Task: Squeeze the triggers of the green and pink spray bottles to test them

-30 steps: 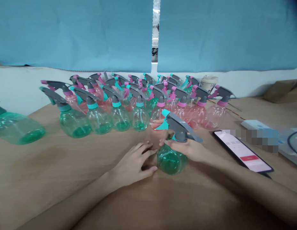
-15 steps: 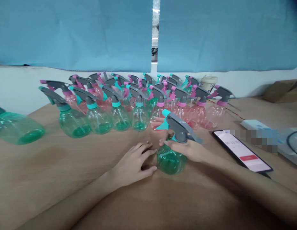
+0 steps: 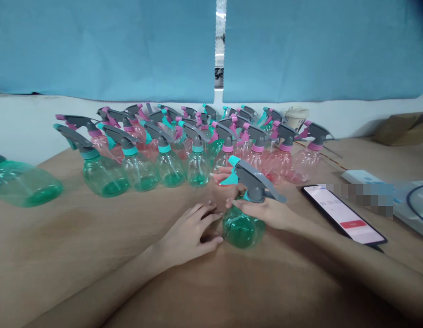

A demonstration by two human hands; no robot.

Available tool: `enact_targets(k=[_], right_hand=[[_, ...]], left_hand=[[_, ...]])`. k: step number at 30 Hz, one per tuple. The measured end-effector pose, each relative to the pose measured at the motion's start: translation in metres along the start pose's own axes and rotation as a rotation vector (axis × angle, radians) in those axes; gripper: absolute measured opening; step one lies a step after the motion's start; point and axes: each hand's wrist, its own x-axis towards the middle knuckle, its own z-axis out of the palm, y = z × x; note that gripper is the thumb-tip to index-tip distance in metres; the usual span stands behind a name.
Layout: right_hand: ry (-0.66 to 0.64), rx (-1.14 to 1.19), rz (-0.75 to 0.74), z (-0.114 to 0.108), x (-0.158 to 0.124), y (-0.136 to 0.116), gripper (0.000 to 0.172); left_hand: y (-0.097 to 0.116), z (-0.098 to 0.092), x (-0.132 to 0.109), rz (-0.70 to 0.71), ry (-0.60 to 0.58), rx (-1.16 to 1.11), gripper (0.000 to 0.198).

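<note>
Far out at nine o'clock, a lone green bottle (image 3: 25,184) on the table (image 3: 78,237). At twelve, crowded spray bottles (image 3: 197,150). Just left of centre, left hand (image 3: 189,232) flat and open, fingertips just beside the green spray bottle (image 3: 243,228), upright at centre. Right hand (image 3: 271,213) closed round its neck. At three o'clock, a lit phone (image 3: 344,218).

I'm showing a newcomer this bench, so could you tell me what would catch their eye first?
First, the crowd of green and pink translucent plastic spray bottles with grey trigger heads, standing at the back of the brown wooden table. In front, the right hand grips one green translucent spray bottle by its neck, the left hand lying open beside it. A lit black smartphone lies to the right.
</note>
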Motion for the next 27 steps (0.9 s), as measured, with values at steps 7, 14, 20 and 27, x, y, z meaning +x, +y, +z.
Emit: enact_targets(k=[7, 14, 20, 27], right_hand=[[0.038, -0.044, 0.008, 0.0006, -0.0022, 0.0016, 0.004], [0.078, -0.077, 0.013, 0.0024, -0.0009, 0.0070, 0.007], [0.086, -0.005, -0.041, 0.0033, 0.0000, 0.0047, 0.005], [0.094, 0.037, -0.049, 0.0047, -0.0005, 0.0071, 0.007]], left_hand=[[0.0008, -0.0008, 0.0003, -0.007, 0.003, 0.001, 0.051], [0.0000, 0.0003, 0.0002, 0.000, 0.020, 0.003, 0.050], [-0.0008, 0.0013, 0.0000, 0.003, 0.019, 0.004, 0.050], [-0.0004, 0.0000, 0.0010, 0.000, 0.015, 0.006, 0.048]])
